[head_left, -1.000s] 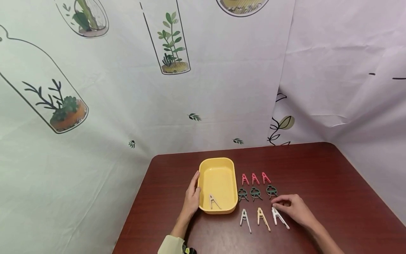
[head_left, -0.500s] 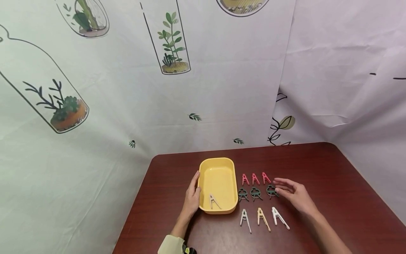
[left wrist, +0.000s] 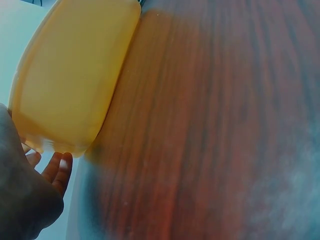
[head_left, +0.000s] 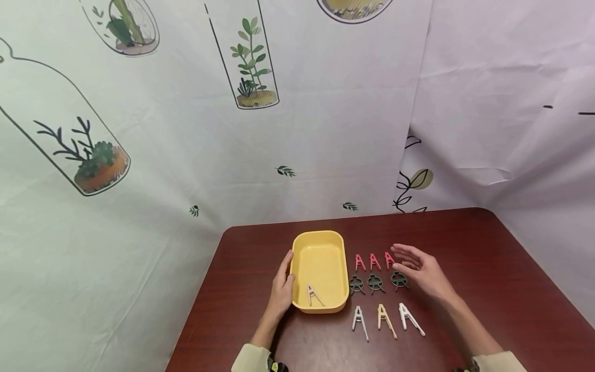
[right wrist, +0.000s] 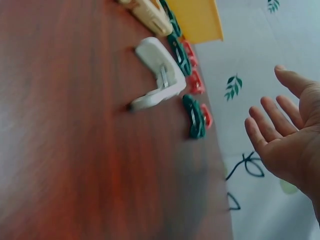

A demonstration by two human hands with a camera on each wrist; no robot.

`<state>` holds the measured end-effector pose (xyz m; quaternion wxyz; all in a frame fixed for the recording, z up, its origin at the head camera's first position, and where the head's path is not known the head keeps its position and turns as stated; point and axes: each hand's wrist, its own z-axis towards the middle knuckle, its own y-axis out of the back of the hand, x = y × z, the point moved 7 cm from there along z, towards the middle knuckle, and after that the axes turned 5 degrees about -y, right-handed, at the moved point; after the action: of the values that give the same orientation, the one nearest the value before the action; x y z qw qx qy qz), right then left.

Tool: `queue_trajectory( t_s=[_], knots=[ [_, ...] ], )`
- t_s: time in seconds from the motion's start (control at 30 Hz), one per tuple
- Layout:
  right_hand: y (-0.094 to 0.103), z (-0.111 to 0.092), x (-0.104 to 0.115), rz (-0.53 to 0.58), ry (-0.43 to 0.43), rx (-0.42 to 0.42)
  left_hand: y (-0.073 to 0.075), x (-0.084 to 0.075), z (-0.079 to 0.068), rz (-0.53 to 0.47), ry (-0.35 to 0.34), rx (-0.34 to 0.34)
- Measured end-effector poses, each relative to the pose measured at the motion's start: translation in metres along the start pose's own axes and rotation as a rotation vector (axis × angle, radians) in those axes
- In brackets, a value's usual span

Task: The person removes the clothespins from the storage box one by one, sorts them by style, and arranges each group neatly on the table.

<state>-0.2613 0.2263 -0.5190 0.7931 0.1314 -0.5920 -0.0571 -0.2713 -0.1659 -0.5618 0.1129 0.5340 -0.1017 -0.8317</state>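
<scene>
My left hand (head_left: 281,287) rests along the left side of a yellow rectangular tray (head_left: 297,243), its fingers (left wrist: 63,172) touching the outer wall. One beige clothespin (head_left: 314,294) lies inside the tray. Over the right end of the clothespin rows, my right hand (head_left: 427,271) hovers with fingers apart and nothing held. Closest to its fingertips is the rightmost pink clothespin (head_left: 389,260); just below that lies a dark green round clip (head_left: 398,279). In the right wrist view, the palm of the right hand (right wrist: 292,135) shows bare.
Two more pink clothespins (head_left: 374,262) and two more green clips (head_left: 374,283) lie right of the tray. Nearer me are a grey clothespin (head_left: 359,323), a yellow clothespin (head_left: 385,320) and a white clothespin (head_left: 410,319). A patterned cloth (head_left: 325,129) hangs behind the dark red table (head_left: 465,248).
My right hand has moved away from the white clothespin, up past the right green clip to the rightmost pink clothespin. The left hand, tray and clothespins have stayed in place.
</scene>
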Motion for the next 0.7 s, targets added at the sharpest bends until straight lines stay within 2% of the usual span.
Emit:
queue_trajectory(
  t_s=[0.47, 0.7],
  knots=[
    [-0.049, 0.038, 0.025, 0.041, 0.035, 0.036, 0.0, 0.0, 0.0, -0.003, -0.002, 0.013],
    [-0.084, 0.052, 0.038, 0.097, 0.038, 0.114, 0.001, 0.0, 0.0, -0.002, -0.013, 0.006]
  ],
)
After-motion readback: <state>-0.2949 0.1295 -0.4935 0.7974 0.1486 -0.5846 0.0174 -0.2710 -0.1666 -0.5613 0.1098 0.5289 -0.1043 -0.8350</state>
